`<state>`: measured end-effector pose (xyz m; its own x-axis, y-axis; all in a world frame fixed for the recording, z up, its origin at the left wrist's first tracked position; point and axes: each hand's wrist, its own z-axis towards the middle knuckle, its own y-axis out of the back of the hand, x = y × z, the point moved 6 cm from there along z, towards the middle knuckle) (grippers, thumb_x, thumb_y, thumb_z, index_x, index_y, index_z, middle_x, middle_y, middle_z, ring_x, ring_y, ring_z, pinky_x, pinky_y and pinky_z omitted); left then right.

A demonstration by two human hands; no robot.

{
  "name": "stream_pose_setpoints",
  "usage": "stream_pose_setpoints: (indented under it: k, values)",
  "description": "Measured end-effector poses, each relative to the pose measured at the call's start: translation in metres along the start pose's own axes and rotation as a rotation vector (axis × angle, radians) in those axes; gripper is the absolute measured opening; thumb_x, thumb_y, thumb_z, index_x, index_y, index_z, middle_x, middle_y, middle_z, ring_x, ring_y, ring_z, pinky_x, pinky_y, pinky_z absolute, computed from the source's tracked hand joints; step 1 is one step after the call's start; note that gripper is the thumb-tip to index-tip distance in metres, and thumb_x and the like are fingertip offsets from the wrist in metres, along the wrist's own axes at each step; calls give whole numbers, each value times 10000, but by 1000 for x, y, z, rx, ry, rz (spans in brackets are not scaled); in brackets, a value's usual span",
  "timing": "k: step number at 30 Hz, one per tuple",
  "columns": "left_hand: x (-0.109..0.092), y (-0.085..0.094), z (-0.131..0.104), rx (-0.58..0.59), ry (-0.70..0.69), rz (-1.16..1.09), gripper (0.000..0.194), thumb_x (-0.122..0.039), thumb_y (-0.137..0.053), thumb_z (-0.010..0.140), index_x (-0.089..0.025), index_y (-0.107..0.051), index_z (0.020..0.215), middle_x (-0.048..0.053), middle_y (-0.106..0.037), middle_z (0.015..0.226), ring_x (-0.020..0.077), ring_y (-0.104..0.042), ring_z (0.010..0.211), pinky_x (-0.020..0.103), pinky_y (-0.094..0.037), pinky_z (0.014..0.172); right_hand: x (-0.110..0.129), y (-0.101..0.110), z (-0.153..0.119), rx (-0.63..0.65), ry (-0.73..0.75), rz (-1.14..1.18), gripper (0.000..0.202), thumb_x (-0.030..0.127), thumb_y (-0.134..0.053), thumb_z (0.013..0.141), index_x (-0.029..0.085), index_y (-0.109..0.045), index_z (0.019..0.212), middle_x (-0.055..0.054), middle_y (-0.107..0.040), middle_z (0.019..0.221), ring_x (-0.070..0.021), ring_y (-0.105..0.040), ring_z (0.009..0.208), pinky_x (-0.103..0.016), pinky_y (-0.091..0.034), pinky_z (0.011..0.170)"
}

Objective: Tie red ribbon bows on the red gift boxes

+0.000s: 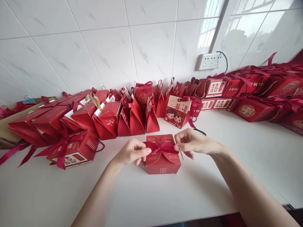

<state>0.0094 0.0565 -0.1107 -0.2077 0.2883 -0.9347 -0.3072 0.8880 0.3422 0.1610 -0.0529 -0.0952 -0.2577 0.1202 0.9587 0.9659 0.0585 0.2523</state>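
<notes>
The person's left hand (pixel 133 151) pinches one side of a dark pink ribbon bow (pixel 161 147) between thumb and forefinger, at the bow's 9 o'clock end. The right hand (pixel 189 143) pinches the opposite side, at 3 o'clock, its thumb and forefinger closed on the ribbon and its other fingers curled below. A thin black band (pixel 200 131) circles the right wrist.

The bow lies across the top of a small red gift box (pixel 163 169), where curved, petal-shaped flaps meet. The gift box sits upright on the white bench (pixel 201 195), between the two hands, with gold-coloured print on its flaps and front.

Seen from the gift box, a handled box (pixel 91 146) lies at about 9 o'clock, with a long pink ribbon (pixel 62 148) draped over it and a twisted red cord at its side. From 10 to 12 o'clock runs a crowded row of red boxes (pixel 111 121), many with folded, tapering sides and small ribbon loops on top. At 1 o'clock stands a cartoon box (pixel 176 113), printed with two figures and a red double character. From 1 to 3 o'clock, farther off, more ribboned boxes (pixel 252 108) are stacked along the tiled wall (pixel 151 47). A white socket panel (pixel 209 61) with a dark cable is fixed to the wall above them.
</notes>
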Motion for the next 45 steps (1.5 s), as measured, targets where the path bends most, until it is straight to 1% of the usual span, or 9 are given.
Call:
stream_pose_setpoints:
  k: [4,7,16,21,27,32,35,41,45]
  values:
    - [-4,-7,1,-47,-26,-73,375,-372,-581,736,-164,-539,428,-35,-428,311,67,-382,301,202,-297,376,25,9,-5,-422,347,-134,298,450,-623,784,186,-555,666,-12,-541,687,-134,-525,632,-252,-409,549]
    - [-2,-18,2,-12,-12,-131,349,-359,-597,718,-169,-527,434,-26,-455,324,100,-454,319,219,-368,384,33,-8,-3,-398,469,-290,172,344,-628,816,195,-644,731,-59,-587,927,-186,-560,904,-312,-440,803]
    - [-5,-11,3,-97,-74,-91,356,-317,-593,692,-172,-443,404,-61,-349,323,50,-303,313,207,-203,363,14,5,2,-359,271,-82,429,527,-459,903,177,-668,771,-57,-652,939,-190,-588,915,-313,-439,829]
    - [-7,0,6,-324,-131,-188,249,-393,-625,771,-157,-595,696,12,-622,692,136,-580,692,240,-450,652,4,6,7,-376,152,-74,481,557,-490,870,165,-574,604,-10,-586,606,-113,-516,545,-264,-415,565]
    - [-2,-14,5,45,-165,-288,888,-487,-780,634,-251,-347,1372,131,-462,1367,312,-379,1313,431,-334,1061,7,8,7,-430,208,-106,362,509,-524,865,169,-611,777,-38,-636,830,-157,-575,769,-284,-458,712]
    - [8,-26,1,246,-105,-245,1186,-456,-837,569,-330,-93,1483,109,-180,1544,339,-216,1405,495,-275,1105,8,-9,10,-207,312,37,386,515,-436,928,200,-628,1039,-60,-647,1085,-199,-590,1040,-341,-438,923]
    - [13,-13,7,88,-116,-128,1145,-488,-843,531,-317,-204,1464,107,-230,1530,318,-175,1422,482,-216,1137,2,-9,13,-210,255,57,478,575,-364,931,198,-609,1093,-65,-681,991,-206,-622,974,-359,-448,899]
    - [17,39,3,-696,-76,-56,543,-446,-678,740,-233,-521,1215,110,-468,1381,289,-422,1293,462,-339,1063,-12,29,2,-738,-100,-358,693,719,-240,869,170,-646,747,-39,-571,523,-215,-598,624,-348,-434,679]
    - [5,26,5,-505,-160,-153,388,-494,-626,775,-183,-634,1008,105,-637,1165,282,-512,1205,408,-406,1011,-13,32,2,-754,-59,-258,728,744,-216,853,177,-629,659,-25,-536,482,-175,-553,527,-323,-432,627]
